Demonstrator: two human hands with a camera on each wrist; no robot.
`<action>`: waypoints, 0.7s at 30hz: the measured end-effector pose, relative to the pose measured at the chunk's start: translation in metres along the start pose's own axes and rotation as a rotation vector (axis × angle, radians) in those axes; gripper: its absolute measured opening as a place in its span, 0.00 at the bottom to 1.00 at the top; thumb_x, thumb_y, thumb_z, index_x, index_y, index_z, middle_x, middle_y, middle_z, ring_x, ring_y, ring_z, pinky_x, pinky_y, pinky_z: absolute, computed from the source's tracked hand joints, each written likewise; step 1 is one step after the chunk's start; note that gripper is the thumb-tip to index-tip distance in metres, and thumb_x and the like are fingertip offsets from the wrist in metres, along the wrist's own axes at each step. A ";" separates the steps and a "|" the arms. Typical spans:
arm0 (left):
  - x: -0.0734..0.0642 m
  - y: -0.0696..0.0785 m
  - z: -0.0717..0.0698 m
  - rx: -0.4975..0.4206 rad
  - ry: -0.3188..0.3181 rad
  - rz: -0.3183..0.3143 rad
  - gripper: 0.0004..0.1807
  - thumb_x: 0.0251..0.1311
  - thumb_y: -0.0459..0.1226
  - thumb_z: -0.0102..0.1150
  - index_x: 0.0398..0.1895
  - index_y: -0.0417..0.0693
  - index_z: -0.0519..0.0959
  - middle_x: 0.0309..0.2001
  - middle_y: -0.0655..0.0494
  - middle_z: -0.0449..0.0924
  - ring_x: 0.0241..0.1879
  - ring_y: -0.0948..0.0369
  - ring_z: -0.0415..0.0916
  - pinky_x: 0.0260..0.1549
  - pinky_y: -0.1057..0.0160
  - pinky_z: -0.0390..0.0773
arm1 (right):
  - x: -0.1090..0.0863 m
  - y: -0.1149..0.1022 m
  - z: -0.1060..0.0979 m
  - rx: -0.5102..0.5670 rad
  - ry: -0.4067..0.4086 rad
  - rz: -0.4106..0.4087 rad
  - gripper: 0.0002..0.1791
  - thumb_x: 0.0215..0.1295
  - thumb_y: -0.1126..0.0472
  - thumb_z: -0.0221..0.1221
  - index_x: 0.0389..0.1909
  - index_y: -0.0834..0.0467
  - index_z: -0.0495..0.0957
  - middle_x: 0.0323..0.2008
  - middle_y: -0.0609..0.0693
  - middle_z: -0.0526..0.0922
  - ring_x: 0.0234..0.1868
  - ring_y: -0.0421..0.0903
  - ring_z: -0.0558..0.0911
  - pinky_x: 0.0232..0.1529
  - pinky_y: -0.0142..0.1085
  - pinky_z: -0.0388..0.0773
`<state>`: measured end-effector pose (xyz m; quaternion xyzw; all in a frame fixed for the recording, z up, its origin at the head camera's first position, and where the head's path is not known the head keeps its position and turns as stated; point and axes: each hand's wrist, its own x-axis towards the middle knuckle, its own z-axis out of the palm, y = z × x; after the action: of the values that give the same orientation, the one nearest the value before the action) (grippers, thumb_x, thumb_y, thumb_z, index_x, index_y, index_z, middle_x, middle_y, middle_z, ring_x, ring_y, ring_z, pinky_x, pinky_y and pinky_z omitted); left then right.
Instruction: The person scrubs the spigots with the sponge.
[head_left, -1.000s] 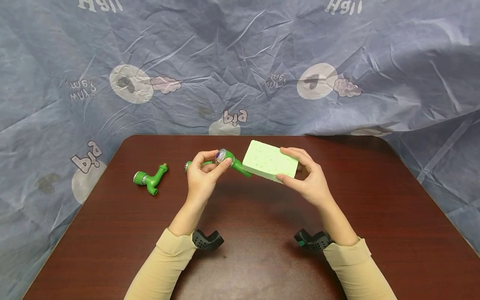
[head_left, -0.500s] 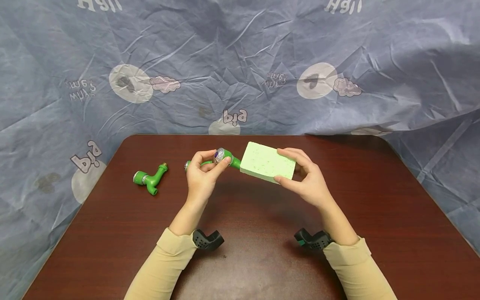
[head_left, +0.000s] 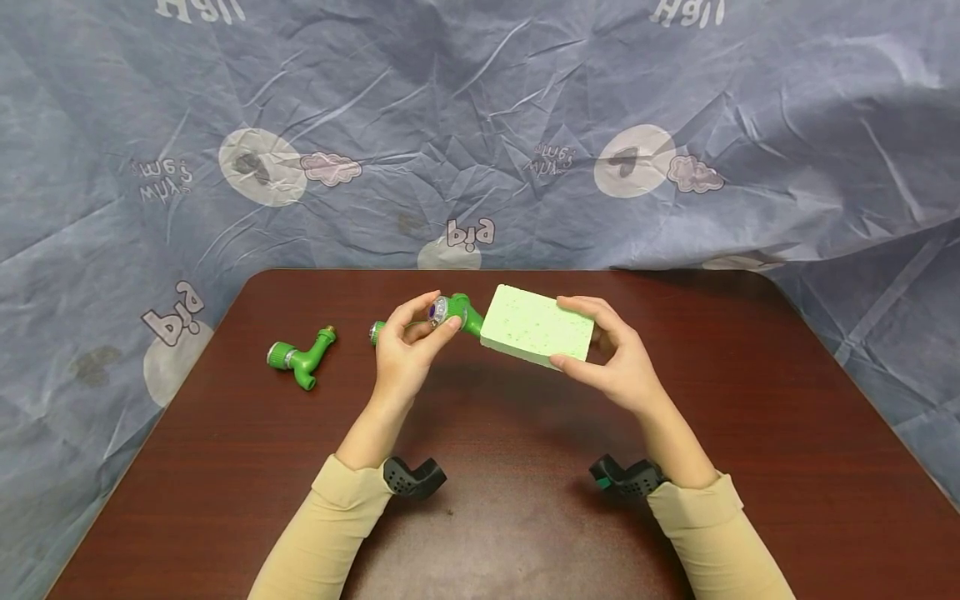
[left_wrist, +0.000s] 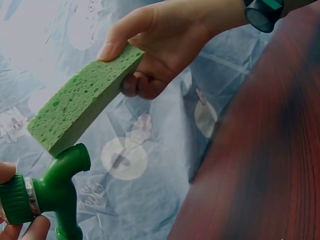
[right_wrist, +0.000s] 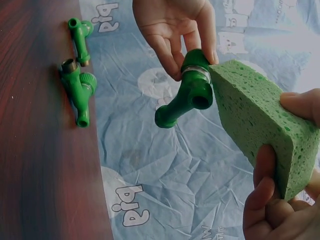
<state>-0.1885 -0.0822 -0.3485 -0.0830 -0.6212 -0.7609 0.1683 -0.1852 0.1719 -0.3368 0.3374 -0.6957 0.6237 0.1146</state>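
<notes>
left hand [head_left: 408, 354]: pinching a green tap [head_left: 453, 314], its body mostly hidden by fingers
right hand [head_left: 618, 354]: gripping the green sponge [head_left: 536, 325]
sponge edge: touching the tap's spout

pale green speckled rectangular sponge [head_left: 536, 326] in my right hand [head_left: 618, 358]; bright green plastic tap fitting with a silver ring and purple centre [head_left: 450, 313] in my left hand [head_left: 408, 354]. second green plastic tap fitting [head_left: 300, 357], silver-banded, on the dark reddish-brown wooden table [head_left: 750, 400]. grey-blue crinkled backdrop cloth [head_left: 480, 125] printed with white circles, pink clouds. beige sleeves [head_left: 322, 533].
</notes>
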 end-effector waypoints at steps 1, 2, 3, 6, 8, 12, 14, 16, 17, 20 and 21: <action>0.000 0.000 0.000 -0.010 -0.009 -0.001 0.23 0.50 0.23 0.64 0.53 0.32 0.75 0.40 0.51 0.73 0.31 0.64 0.79 0.31 0.71 0.78 | 0.000 0.001 -0.001 0.010 0.007 0.003 0.34 0.45 0.82 0.64 0.58 0.71 0.68 0.55 0.60 0.68 0.38 0.48 0.77 0.31 0.28 0.79; 0.000 0.000 0.000 -0.017 -0.015 -0.004 0.23 0.50 0.23 0.64 0.52 0.32 0.75 0.40 0.51 0.73 0.32 0.64 0.79 0.31 0.71 0.78 | 0.000 0.001 -0.002 0.014 0.015 0.002 0.34 0.45 0.82 0.63 0.58 0.71 0.67 0.55 0.60 0.68 0.38 0.48 0.77 0.32 0.28 0.79; 0.000 0.000 0.000 -0.023 -0.020 -0.008 0.23 0.49 0.23 0.64 0.52 0.32 0.75 0.40 0.51 0.73 0.32 0.64 0.79 0.31 0.71 0.78 | 0.000 0.002 -0.003 0.019 0.023 0.007 0.35 0.45 0.81 0.63 0.59 0.71 0.67 0.55 0.59 0.68 0.38 0.48 0.77 0.31 0.28 0.79; 0.001 0.001 -0.001 -0.022 -0.028 -0.019 0.23 0.48 0.23 0.64 0.52 0.33 0.75 0.40 0.51 0.73 0.32 0.64 0.79 0.30 0.71 0.78 | 0.001 0.004 -0.006 0.040 0.046 0.018 0.35 0.46 0.81 0.63 0.59 0.71 0.67 0.55 0.58 0.68 0.39 0.48 0.77 0.31 0.28 0.79; 0.001 0.000 -0.001 -0.019 -0.030 -0.022 0.23 0.48 0.23 0.64 0.52 0.34 0.75 0.40 0.52 0.73 0.32 0.64 0.79 0.29 0.71 0.78 | 0.001 0.005 -0.007 0.058 0.063 0.033 0.35 0.46 0.81 0.64 0.60 0.70 0.67 0.56 0.57 0.68 0.39 0.47 0.77 0.32 0.28 0.79; 0.001 0.000 -0.002 -0.015 -0.035 -0.024 0.23 0.47 0.23 0.63 0.50 0.34 0.75 0.42 0.52 0.74 0.31 0.64 0.79 0.30 0.70 0.78 | 0.001 0.005 -0.009 0.091 0.103 0.061 0.36 0.46 0.81 0.64 0.60 0.70 0.67 0.57 0.57 0.68 0.39 0.46 0.78 0.33 0.29 0.80; 0.001 0.000 -0.003 -0.020 -0.039 -0.025 0.23 0.47 0.22 0.63 0.50 0.34 0.75 0.42 0.52 0.74 0.31 0.64 0.78 0.30 0.70 0.77 | 0.001 0.006 -0.010 0.108 0.118 0.066 0.36 0.46 0.81 0.64 0.61 0.69 0.67 0.56 0.56 0.68 0.39 0.46 0.78 0.33 0.29 0.80; 0.002 -0.001 -0.003 -0.028 -0.044 -0.028 0.23 0.47 0.22 0.63 0.50 0.34 0.75 0.43 0.53 0.75 0.31 0.64 0.78 0.30 0.70 0.77 | 0.001 0.007 -0.011 0.122 0.136 0.072 0.35 0.47 0.81 0.63 0.60 0.68 0.68 0.55 0.56 0.69 0.38 0.45 0.78 0.33 0.29 0.80; 0.002 -0.001 -0.003 -0.035 -0.047 -0.033 0.23 0.47 0.22 0.63 0.51 0.34 0.75 0.43 0.52 0.75 0.31 0.64 0.78 0.30 0.70 0.77 | 0.001 0.008 -0.011 0.127 0.145 0.074 0.35 0.47 0.81 0.63 0.60 0.68 0.68 0.55 0.56 0.69 0.37 0.45 0.79 0.33 0.29 0.80; 0.003 -0.003 -0.004 -0.054 -0.056 -0.057 0.24 0.48 0.22 0.63 0.52 0.34 0.75 0.44 0.52 0.75 0.32 0.63 0.79 0.31 0.70 0.78 | 0.002 0.010 -0.012 0.139 0.174 0.089 0.35 0.47 0.83 0.62 0.60 0.67 0.69 0.54 0.56 0.69 0.36 0.44 0.79 0.33 0.29 0.80; 0.004 -0.004 -0.005 -0.060 -0.059 -0.068 0.24 0.48 0.22 0.62 0.52 0.35 0.75 0.45 0.52 0.75 0.33 0.63 0.79 0.32 0.70 0.78 | 0.002 0.010 -0.012 0.138 0.184 0.094 0.35 0.46 0.83 0.62 0.60 0.68 0.68 0.54 0.56 0.69 0.36 0.44 0.79 0.33 0.29 0.80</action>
<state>-0.1930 -0.0869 -0.3519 -0.0890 -0.6054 -0.7816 0.1215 -0.1960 0.1830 -0.3418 0.2530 -0.6526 0.7032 0.1250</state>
